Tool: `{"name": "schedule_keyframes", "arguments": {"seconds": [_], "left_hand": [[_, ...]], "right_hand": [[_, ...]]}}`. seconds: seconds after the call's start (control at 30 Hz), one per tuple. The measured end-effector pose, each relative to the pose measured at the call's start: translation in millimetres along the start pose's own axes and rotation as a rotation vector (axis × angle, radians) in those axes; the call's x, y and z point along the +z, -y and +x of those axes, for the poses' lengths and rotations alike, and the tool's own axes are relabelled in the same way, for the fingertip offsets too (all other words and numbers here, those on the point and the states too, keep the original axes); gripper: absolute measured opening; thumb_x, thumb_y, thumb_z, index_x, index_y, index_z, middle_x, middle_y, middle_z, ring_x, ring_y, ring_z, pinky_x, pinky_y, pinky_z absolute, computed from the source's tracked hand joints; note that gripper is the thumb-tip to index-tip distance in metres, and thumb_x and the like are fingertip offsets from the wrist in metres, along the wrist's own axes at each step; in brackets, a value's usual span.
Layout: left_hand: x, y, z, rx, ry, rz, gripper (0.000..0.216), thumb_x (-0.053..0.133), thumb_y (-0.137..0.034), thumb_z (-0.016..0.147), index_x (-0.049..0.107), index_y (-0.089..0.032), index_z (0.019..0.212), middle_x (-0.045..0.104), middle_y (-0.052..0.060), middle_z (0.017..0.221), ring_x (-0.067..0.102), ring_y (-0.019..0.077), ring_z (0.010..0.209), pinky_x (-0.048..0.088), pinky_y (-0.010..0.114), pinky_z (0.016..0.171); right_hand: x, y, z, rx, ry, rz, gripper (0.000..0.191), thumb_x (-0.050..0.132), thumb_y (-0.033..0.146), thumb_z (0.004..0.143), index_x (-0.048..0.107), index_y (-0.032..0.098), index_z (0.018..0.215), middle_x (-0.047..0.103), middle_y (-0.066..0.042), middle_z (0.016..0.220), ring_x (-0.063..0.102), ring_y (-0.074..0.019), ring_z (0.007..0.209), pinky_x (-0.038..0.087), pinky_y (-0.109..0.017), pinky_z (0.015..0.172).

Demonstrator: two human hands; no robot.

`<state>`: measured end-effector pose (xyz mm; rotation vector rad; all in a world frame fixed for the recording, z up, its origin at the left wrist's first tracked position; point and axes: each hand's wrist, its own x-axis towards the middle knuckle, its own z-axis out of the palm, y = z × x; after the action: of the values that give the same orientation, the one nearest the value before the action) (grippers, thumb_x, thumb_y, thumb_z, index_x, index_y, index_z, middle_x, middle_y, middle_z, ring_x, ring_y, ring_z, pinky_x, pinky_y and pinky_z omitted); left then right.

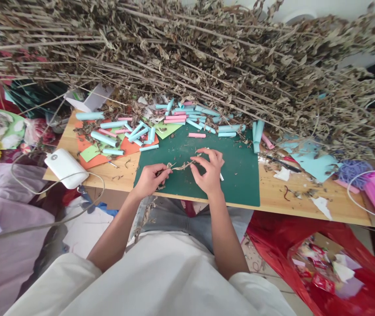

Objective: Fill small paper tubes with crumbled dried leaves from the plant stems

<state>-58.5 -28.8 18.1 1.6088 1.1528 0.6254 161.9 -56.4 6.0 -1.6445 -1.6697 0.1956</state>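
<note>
Sprig, dry, spans between hands, above green mat. Left hand pinches one end closed; right hand closes thumb and forefinger lightly on other, seemingly for keeping it stretched. Paper rolls beyond grip, probably for easy reach.

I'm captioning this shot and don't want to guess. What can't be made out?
All in the head view:
- Dried sprig: the part inside the left hand, hidden by its fingers.
- White piece: its full shape, covered by the right hand.
- Dried stalks: full extent, cut off by the picture's edges.
- Red bag: its lower part, cut off by the bottom edge.
</note>
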Motion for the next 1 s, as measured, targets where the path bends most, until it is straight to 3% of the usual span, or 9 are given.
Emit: {"name": "schedule_keyframes", "arguments": {"seconds": [0.2,0.47,0.77,1.0], "left_hand": [[0,-3,-1,0.006,0.008,0.026,0.036,0.056,-0.046,0.091,0.063,-0.015,0.075,0.056,-0.002,0.057,0.049,0.0075,0.049,0.038,0.018,0.049],[-1,-2,1,0.013,0.015,0.034,0.037,0.055,-0.047,0.091,0.065,-0.015,0.076,0.057,-0.001,0.059,0.05,0.0079,0.051,0.039,0.018,0.05],[0,1,2,-0.038,0.004,-0.06,0.036,0.058,-0.049,0.089,0.067,-0.015,0.081,0.058,0.0,0.065,0.051,0.0078,0.052,0.039,0.018,0.049],[14,-20,21,-0.181,0.063,-0.377,0.035,0.063,-0.049,0.085,0.067,-0.015,0.084,0.058,0.0,0.066,0.051,0.0065,0.051,0.036,0.017,0.044]], "right_hand": [[0,-4,1,0.005,-0.047,0.159,0.01,0.065,0.029,0.086,0.069,0.026,0.078,0.066,-0.003,0.109,0.052,-0.0248,0.111,0.04,-0.046,0.096],[-4,-5,1,-0.004,-0.032,0.164,0.012,0.058,0.026,0.087,0.069,0.026,0.093,0.062,-0.006,0.117,0.052,-0.0254,0.115,0.041,-0.046,0.1],[1,-4,2,-0.06,-0.06,0.112,0.02,0.068,0.029,0.083,0.069,0.029,0.103,0.063,-0.006,0.116,0.052,-0.0266,0.114,0.042,-0.048,0.099],[0,-8,-1,0.082,-0.236,0.326,0.019,0.055,0.032,0.092,0.064,0.022,0.106,0.069,-0.007,0.096,0.064,-0.0203,0.089,0.054,-0.038,0.081]]}}
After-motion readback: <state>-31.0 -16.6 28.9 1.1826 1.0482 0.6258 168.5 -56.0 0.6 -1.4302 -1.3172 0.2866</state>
